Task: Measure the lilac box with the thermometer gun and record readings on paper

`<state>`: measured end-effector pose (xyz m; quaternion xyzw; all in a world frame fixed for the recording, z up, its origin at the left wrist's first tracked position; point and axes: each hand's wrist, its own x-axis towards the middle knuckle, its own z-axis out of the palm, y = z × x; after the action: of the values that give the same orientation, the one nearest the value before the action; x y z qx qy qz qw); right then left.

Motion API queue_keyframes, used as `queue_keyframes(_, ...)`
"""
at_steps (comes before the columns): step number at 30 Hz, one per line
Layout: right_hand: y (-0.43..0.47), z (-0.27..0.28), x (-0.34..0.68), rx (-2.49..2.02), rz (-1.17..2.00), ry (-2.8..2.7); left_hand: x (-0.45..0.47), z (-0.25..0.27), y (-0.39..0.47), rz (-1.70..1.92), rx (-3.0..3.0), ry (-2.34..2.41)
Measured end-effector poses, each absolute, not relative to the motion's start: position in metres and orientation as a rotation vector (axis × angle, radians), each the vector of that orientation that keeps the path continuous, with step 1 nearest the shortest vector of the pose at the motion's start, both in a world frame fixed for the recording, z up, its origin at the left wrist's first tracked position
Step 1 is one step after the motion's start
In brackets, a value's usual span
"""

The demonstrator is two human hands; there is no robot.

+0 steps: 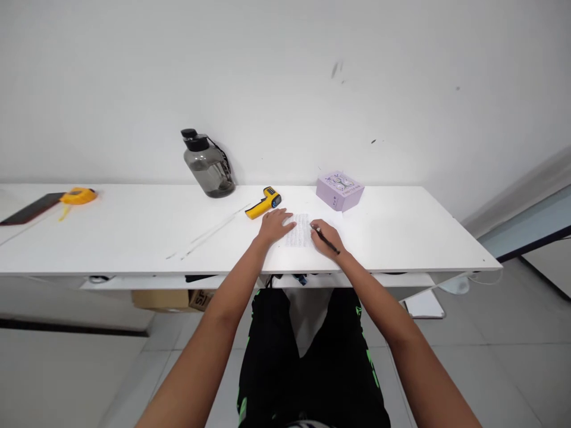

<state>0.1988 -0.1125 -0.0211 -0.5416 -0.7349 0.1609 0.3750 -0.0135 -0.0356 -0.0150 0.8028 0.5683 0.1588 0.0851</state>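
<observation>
A sheet of paper [298, 233] covered in rows of handwriting lies on the white table, between my two hands. My left hand [273, 226] rests flat at the paper's left edge, fingers stretched out. At the right edge of the writing, my right hand [327, 236] is closed around a black pen [329, 242], whose tip end points toward the paper. Whether the tip touches the sheet is too small to tell. Just beyond my left hand lies a yellow and black infrared thermometer [264, 203].
A lilac box [339, 191] sits behind my right hand. Farther left, a dark translucent water bottle [208, 164] stands near the wall. A handsaw [33, 208] with a yellow handle lies at the table's [401, 238] far left. Below is a shelf; cardboard boxes [163, 299] are under it.
</observation>
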Motion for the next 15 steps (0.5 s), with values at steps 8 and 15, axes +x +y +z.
queue_keyframes(8,-0.107,-0.012,0.205,-1.410,0.924,-1.627,-0.015,-0.020,-0.030,0.546,2.339,1.682)
queue_keyframes(15,-0.110,-0.010,0.205,-1.416,0.874,-1.646,-0.014,-0.019,-0.031,0.551,2.337,1.692)
